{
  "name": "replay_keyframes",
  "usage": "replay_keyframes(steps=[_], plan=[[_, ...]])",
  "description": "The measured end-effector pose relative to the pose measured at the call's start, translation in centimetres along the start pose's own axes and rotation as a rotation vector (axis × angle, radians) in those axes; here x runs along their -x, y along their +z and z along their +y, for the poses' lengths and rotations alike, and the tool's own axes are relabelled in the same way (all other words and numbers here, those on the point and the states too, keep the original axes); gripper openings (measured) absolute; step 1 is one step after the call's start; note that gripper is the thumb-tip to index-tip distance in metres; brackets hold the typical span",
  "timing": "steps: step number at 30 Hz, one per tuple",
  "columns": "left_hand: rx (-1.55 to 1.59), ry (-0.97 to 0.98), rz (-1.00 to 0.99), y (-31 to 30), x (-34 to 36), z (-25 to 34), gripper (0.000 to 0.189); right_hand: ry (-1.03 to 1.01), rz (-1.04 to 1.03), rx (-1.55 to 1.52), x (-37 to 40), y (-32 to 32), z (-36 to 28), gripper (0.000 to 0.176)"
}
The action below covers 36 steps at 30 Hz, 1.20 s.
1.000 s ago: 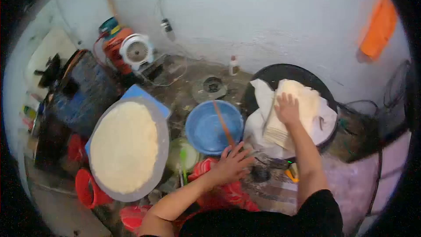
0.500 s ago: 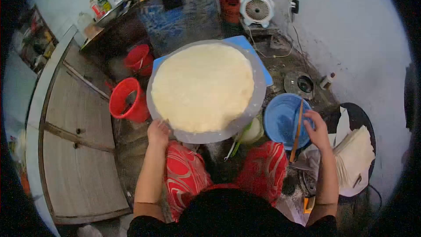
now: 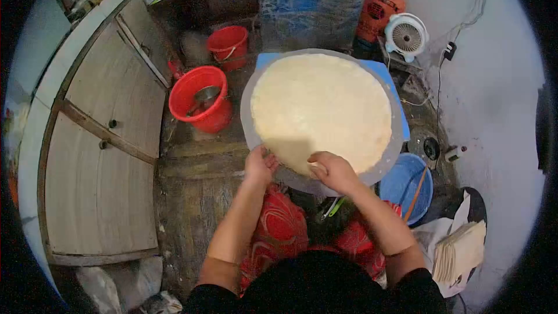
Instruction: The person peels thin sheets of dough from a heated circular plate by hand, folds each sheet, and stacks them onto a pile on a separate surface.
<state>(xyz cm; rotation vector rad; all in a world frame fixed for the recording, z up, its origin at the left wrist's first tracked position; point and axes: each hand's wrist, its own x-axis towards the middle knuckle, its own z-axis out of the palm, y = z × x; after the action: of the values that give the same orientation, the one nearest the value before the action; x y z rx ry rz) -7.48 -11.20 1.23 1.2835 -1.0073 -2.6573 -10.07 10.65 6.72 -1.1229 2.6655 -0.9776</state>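
Observation:
A wide, round sheet of pale dough (image 3: 325, 107) lies on a grey round board (image 3: 249, 110), which rests above a blue surface (image 3: 396, 93). My left hand (image 3: 260, 166) is at the near left rim of the board, its fingers loosely bent and apart, with nothing visible in them. Over the near edge of the dough, my right hand (image 3: 332, 171) is closed in a pinch. Something pale, apparently dough, shows at its thumb and fingertips. My red patterned trousers (image 3: 278, 218) are below the board.
Two red buckets (image 3: 212, 119) (image 3: 228, 43) stand on the left, the nearer one holding a metal bowl. A blue basin (image 3: 401, 183) with a wooden stick (image 3: 416, 193) across it is at right. Beyond it lie stacked flat sheets (image 3: 462, 253). A fan (image 3: 407, 36) stands at the back.
My right hand has moved left from beside the stick and basin to the dough's near edge. My left hand stays near the board's rim. The whole view has shifted.

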Motion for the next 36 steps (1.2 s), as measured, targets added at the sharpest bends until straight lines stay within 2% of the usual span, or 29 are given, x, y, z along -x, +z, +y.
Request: replay_keyframes(steps=[3,4,5,6,9,11,12,13,15,16,23,25,27,28,29,31,32,33,35,36], plan=[[0.000,0.028,0.055,1.0,0.3,0.0,0.025,-0.012,0.049,0.067,-2.8,2.7,-1.2,0.033],[0.016,-0.001,-0.019,0.8,-0.2,0.0,0.021,-0.038,0.046,0.102,-3.3,3.4,-1.3,0.040],[0.033,-0.032,-0.092,0.6,-0.7,-0.3,0.018,-0.044,0.036,0.104,-3.7,3.9,-1.6,0.040],[0.089,0.010,-0.181,0.2,-0.8,-1.0,0.016,0.003,0.065,0.113,-4.1,4.3,-2.0,0.043],[0.046,0.051,-0.186,0.8,-1.3,-1.7,0.019,0.063,0.109,0.140,-5.1,4.6,-2.0,0.050],[0.013,0.076,-0.207,1.4,-0.6,-1.7,0.019,0.162,0.116,-0.028,-5.1,4.9,-0.7,0.051],[-0.029,0.102,-0.228,1.6,-0.4,-1.6,0.019,0.206,0.122,-0.200,-4.9,5.1,0.1,0.045],[-0.023,0.095,-0.225,1.4,-0.5,-1.8,0.019,0.210,0.114,-0.198,-4.7,5.1,0.9,0.045],[-0.033,0.121,-0.278,1.5,-0.7,-1.7,0.020,0.305,0.005,-0.420,-4.9,4.8,2.3,0.038],[-0.028,0.118,-0.277,1.6,-0.6,-1.7,0.020,0.283,0.026,-0.558,-5.0,5.5,3.2,0.030],[-0.153,0.170,-0.182,1.7,-0.5,-2.0,0.025,0.332,0.070,-0.749,-5.0,6.5,4.8,0.018],[-0.166,0.171,-0.174,1.8,-0.3,-2.2,0.027,0.298,0.069,-0.660,-4.9,6.4,5.2,0.018],[-0.302,0.575,-0.077,2.3,0.1,-2.5,0.024,0.319,0.122,-0.507,-5.3,7.0,5.7,0.020],[-0.729,1.028,0.282,2.1,-0.3,-3.0,0.027,0.301,0.117,-0.367,-5.3,5.8,4.5,0.022],[-0.731,1.028,0.277,1.7,-0.4,-2.9,0.027,0.304,0.121,-0.367,-5.4,5.8,4.5,0.022],[-1.121,1.038,0.113,1.3,1.0,-1.1,0.029,0.301,0.267,-0.171,-6.2,5.2,3.6,0.021],[-1.223,1.104,0.001,0.6,0.3,-1.8,0.032,0.417,0.241,-0.085,-6.5,4.4,3.1,0.021],[-1.225,1.104,0.000,0.5,0.3,-2.4,0.032,0.418,0.241,-0.086,-7.0,4.1,3.2,0.021],[-1.590,1.026,-0.112,0.9,0.4,-3.5,0.039,0.470,0.411,-0.046,-7.8,3.1,3.8,0.022],[-1.724,0.897,-0.173,1.0,1.0,-3.4,0.044,0.468,0.421,0.025,-8.2,2.7,4.8,0.021]])
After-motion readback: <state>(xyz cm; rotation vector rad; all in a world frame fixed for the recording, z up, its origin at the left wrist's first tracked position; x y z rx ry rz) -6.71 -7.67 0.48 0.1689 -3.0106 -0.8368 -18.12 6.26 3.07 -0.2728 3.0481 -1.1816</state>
